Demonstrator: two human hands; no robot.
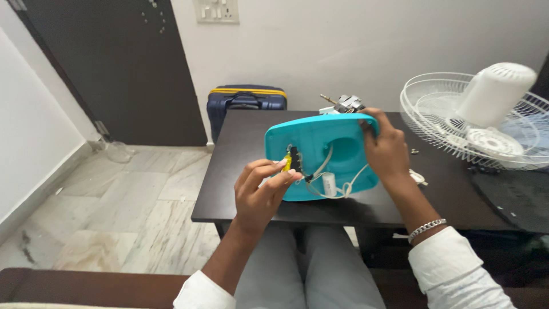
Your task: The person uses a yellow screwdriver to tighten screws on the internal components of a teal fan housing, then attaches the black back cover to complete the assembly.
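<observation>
A turquoise plastic fan base (320,150) is tilted up on the dark table (240,189), its hollow underside facing me. Inside it are a black switch block (295,162), white wires and a small white cylindrical capacitor (329,184). My right hand (388,150) grips the base's upper right edge. My left hand (262,191) pinches a small yellow-handled tool (287,163) against the switch block. A metal motor part (345,104) shows just behind the base's top edge.
A white wire fan guard (457,123) with a white motor cover (494,94) lies at the table's right. A navy suitcase (246,103) stands behind the table by the wall. A dark door (114,68) is at the left; marble floor (114,217) lies below.
</observation>
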